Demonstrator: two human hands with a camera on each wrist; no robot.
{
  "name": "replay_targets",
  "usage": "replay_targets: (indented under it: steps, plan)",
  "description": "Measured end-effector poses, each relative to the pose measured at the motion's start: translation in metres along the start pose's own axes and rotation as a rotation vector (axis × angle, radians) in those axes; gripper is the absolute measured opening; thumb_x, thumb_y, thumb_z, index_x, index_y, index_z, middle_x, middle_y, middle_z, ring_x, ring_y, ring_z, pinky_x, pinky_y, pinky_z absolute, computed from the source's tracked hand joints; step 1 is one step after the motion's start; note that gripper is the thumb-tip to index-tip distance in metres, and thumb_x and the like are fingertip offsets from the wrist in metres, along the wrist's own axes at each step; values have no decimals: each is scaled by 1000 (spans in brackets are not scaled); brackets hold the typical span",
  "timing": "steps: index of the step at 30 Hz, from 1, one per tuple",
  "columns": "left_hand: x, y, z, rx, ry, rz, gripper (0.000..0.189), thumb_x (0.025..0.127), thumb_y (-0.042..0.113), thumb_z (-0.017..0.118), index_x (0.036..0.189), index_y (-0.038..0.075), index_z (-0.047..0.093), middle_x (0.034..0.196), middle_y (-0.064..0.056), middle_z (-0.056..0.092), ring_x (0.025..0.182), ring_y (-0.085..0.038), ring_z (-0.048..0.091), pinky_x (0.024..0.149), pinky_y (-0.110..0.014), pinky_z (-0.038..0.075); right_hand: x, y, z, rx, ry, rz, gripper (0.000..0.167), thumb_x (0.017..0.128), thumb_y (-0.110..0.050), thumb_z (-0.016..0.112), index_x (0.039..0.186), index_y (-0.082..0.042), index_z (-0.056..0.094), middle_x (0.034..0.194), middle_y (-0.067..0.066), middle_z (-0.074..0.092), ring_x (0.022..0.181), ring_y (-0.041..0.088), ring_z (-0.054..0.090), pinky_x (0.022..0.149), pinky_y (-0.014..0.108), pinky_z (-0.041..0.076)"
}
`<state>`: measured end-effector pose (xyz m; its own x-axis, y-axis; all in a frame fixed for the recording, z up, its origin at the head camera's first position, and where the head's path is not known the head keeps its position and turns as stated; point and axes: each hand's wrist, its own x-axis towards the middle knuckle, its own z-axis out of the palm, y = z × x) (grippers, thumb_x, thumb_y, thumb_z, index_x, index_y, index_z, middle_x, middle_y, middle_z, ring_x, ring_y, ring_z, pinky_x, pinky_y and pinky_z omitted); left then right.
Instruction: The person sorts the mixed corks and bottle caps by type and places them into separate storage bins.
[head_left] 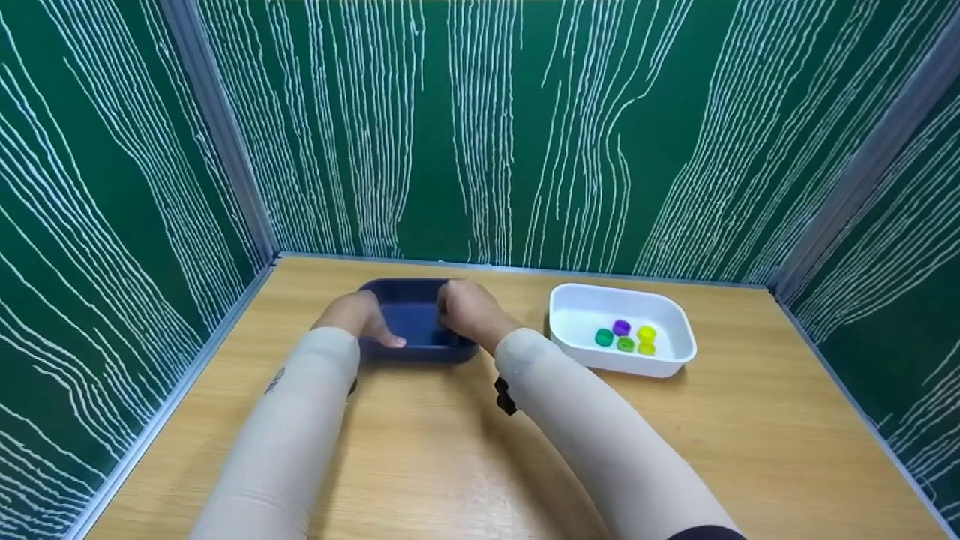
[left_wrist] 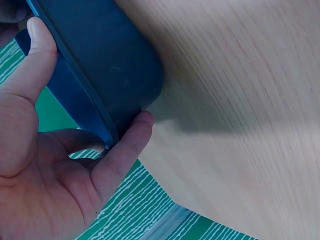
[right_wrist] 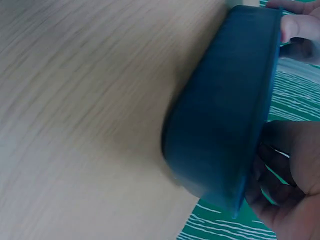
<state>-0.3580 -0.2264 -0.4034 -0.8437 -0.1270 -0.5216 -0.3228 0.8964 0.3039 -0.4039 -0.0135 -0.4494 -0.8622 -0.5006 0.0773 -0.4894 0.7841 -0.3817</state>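
Note:
A dark blue tray (head_left: 409, 319) stands on the table, left of centre. My left hand (head_left: 356, 315) grips its left end, the thumb lying over the front rim and fingers along the outer wall, as the left wrist view shows. My right hand (head_left: 472, 311) reaches over the right end of the tray with curled fingers down inside it. In the right wrist view those fingers (right_wrist: 270, 172) are partly hidden behind the tray's wall, and I cannot tell whether they hold anything.
To the right stands a white tray (head_left: 559, 337) holding several small round caps: purple (head_left: 621, 328), teal (head_left: 604, 337), green (head_left: 625, 343) and yellow (head_left: 646, 334). Green walls (head_left: 431, 150) with white wavy lines enclose the wooden table (head_left: 405, 450) at the back and sides.

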Motion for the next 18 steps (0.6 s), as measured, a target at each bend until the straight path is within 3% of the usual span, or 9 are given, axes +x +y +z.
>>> replay_targets:
  steps: [12,18]
  plan:
    - [-5,2,-3,5,-4,-15,120,93,55,93,174,-7,30,180,-26,40,166,-43,43,140,-57,35,10,-1,17,-131,-45,1,9,108,-15,78,108,-12,86,100,2,82,90,21,72,94,39,67]
    - [-14,4,-6,29,-20,-15,123,93,58,92,175,-7,28,181,-26,39,165,-42,43,140,-55,35,14,-1,24,-227,-39,18,13,107,-12,75,102,-14,87,99,2,86,90,22,75,105,53,66]
